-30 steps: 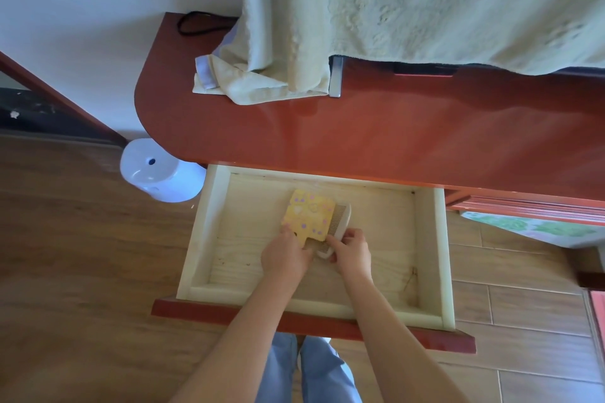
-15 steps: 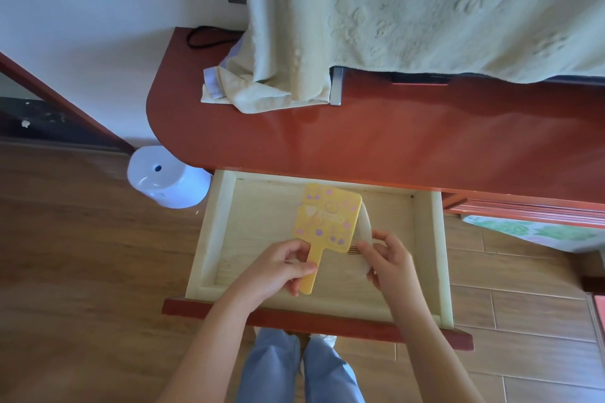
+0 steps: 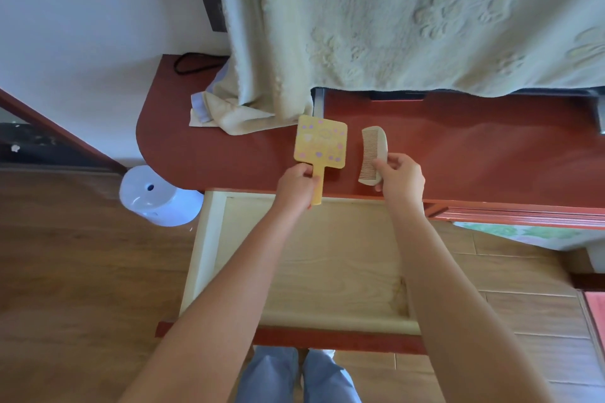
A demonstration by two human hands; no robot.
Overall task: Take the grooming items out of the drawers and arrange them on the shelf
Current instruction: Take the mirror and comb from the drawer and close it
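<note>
Holding both items over the red shelf (image 3: 474, 157), I judge the transfer from this drawer to be near its end; my left hand (image 3: 296, 188) is closed round the handle of the yellow hand mirror (image 3: 320, 147), patterned back up, its head over the shelf and its handle tip projecting past the front edge above the open drawer (image 3: 327, 271); my right hand (image 3: 401, 178) pinches the lower end of the pale comb (image 3: 373, 154), which lies just beside the mirror and apart from it, teeth toward the mirror; whether either item already rests on the shelf I cannot tell. The visible part of the drawer floor shows nothing left in it, though my arms hide some of it. Remaining, in my judgement: set both down, release, align them, close the drawer, then check any other drawers, whose contents are not visible. A pale towel (image 3: 393, 26) hangs just behind the mirror.
</note>
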